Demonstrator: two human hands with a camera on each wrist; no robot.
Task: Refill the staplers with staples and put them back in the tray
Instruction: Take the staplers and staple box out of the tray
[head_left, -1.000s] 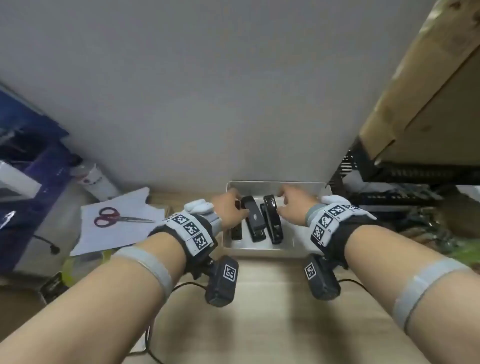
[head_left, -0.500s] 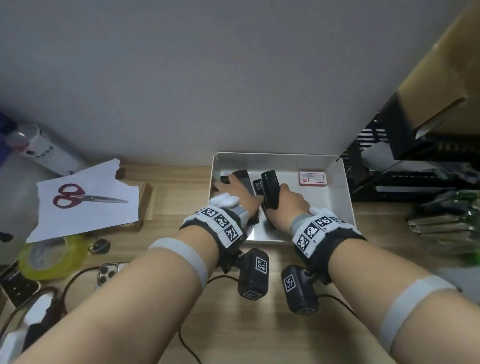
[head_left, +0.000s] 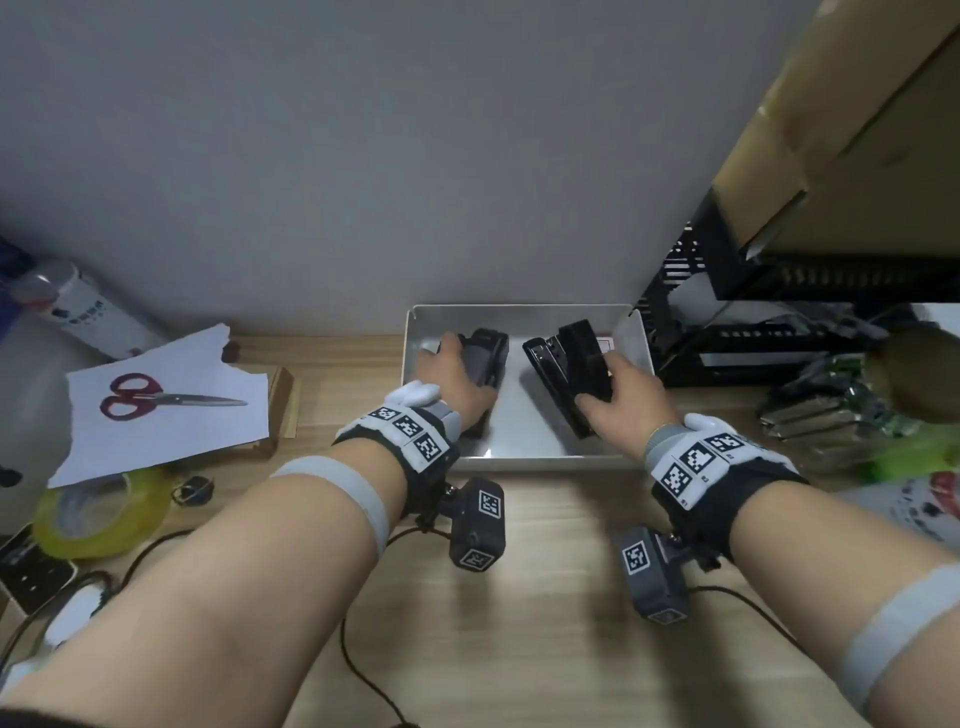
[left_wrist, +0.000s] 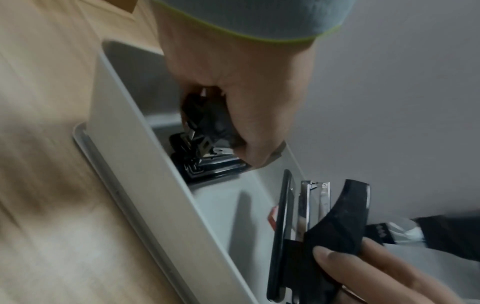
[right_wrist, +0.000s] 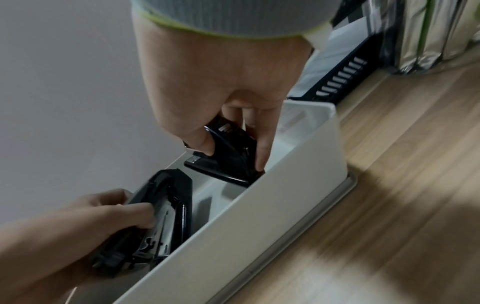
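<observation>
A white tray (head_left: 522, 439) stands on the wooden desk against the wall. My left hand (head_left: 457, 379) grips a black stapler (head_left: 488, 356) at the tray's left side. The left wrist view shows that stapler (left_wrist: 207, 123) raised over another black stapler (left_wrist: 215, 166) lying in the tray. My right hand (head_left: 621, 392) grips a second black stapler (head_left: 569, 371), tilted and lifted at the tray's right. Its chrome magazine (left_wrist: 311, 203) shows in the left wrist view. A red staple box (head_left: 605, 344) peeks out behind it.
Red scissors (head_left: 156, 400) lie on white paper at the left, near a yellow tape roll (head_left: 98, 514) and a white bottle (head_left: 88, 312). A black wire rack (head_left: 727, 332) and cardboard box (head_left: 857, 130) crowd the right. Cables trail over the near desk.
Both hands closed around staplers that lay side by side and drew them apart. The right stapler rose and moved right, covering the red box.
</observation>
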